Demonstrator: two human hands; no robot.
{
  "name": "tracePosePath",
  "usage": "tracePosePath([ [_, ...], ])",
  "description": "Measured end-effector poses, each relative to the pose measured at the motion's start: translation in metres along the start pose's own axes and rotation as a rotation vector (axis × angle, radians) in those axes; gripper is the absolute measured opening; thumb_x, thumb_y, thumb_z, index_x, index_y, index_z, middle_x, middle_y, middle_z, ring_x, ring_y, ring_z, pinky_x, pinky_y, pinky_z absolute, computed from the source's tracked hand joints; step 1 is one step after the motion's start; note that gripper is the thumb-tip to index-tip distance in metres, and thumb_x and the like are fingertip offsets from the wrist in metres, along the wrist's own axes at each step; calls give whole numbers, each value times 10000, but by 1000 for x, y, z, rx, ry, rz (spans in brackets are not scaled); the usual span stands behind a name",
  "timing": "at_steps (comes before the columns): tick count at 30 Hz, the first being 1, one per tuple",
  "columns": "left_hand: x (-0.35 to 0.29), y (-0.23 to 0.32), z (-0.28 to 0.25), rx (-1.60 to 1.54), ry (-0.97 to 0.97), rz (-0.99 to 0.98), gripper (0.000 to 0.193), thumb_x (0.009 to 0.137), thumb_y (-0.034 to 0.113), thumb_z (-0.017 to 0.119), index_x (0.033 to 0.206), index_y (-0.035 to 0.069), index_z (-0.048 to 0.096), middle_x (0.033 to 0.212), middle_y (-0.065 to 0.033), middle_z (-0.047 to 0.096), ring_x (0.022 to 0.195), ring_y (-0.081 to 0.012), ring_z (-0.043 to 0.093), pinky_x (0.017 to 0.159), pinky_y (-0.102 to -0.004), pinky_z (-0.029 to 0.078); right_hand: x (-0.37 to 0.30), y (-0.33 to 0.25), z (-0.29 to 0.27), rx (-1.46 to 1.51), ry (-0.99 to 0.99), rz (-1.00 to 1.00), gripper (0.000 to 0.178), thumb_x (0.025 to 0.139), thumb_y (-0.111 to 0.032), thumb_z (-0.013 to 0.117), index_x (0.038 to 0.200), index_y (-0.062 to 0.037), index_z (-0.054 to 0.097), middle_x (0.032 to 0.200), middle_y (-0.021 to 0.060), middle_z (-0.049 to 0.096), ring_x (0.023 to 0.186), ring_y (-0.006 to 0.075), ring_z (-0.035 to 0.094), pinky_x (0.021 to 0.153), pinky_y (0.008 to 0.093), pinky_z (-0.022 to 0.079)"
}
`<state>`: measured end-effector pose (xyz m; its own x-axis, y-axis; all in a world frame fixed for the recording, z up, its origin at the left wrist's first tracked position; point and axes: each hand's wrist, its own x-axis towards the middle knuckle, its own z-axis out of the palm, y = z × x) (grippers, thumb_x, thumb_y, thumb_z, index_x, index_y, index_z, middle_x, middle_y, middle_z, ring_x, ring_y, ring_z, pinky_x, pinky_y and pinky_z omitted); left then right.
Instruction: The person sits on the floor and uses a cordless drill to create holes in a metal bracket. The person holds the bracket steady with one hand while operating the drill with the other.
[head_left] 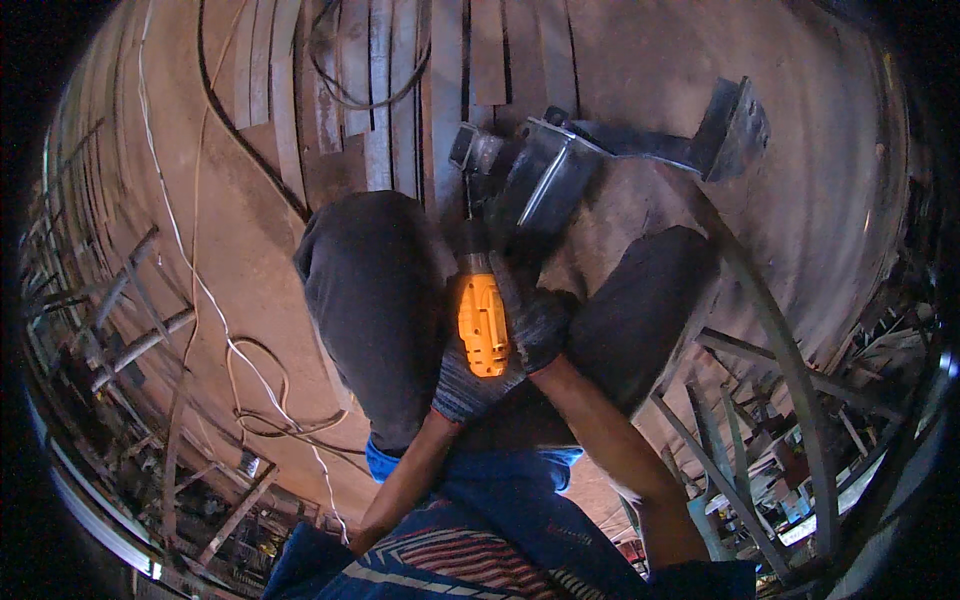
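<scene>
Between my knees a yellow and black power drill points away from me, its bit toward a dark metal bracket. My left hand, in a grey knitted glove, is closed about the drill's rear and handle, mostly beneath the yellow body. Against the drill's right side lies my gloved right hand, gripping it near the front; some of its fingers are hidden. Just beyond is a dark metal piece with a shiny edge, joined to an arm with an upright plate. Whether the bit touches metal I cannot tell.
Several flat metal strips lie on the brown floor ahead. A white cable and a coiled brown cord run along the left. Metal frames stand at the left, and a long bar with scrap lies at the right.
</scene>
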<state>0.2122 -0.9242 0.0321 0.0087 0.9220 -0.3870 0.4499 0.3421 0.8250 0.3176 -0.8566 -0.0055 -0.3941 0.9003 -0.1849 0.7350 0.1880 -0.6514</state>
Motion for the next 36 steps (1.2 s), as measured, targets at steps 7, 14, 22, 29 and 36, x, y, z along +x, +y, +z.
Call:
tracePosePath([
  [7,-4,-7,-2,-83,-60,-78,512,703,299,637,1121,72,446,1059,-99,529,987,-264,504,903,-348,394,0,1,5,7,-14,2,407,840,-203,498,1221,-83,423,1052,124,540,800,243,562,671,312,463],
  [14,-17,-25,11,-151,-150,-159,470,724,260,618,1125,85,445,1087,-94,512,1010,-244,491,917,-350,383,9,9,0,434,-239,301,362,860,-217,496,1187,-67,454,1070,126,541,856,227,553,724,299,451],
  [22,-11,-16,2,-144,-151,-123,472,733,238,613,1141,93,424,1080,-88,513,1008,-236,493,923,-347,381,4,5,4,246,-119,216,361,859,-215,498,1185,-65,455,1072,126,541,860,224,551,728,298,449],
  [29,-13,-19,5,-174,-151,-103,465,732,221,619,1136,87,433,1093,-85,516,1020,-232,494,918,-345,385,3,4,3,247,-112,230,360,859,-214,499,1184,-64,456,1074,125,540,864,222,550,732,297,447],
  [36,-13,-20,4,-129,-132,-48,453,739,220,613,1138,92,438,1089,-85,521,1020,-225,496,913,-336,388,3,2,3,273,-98,252,359,858,-212,500,1182,-62,457,1076,125,539,869,220,548,736,296,446],
])
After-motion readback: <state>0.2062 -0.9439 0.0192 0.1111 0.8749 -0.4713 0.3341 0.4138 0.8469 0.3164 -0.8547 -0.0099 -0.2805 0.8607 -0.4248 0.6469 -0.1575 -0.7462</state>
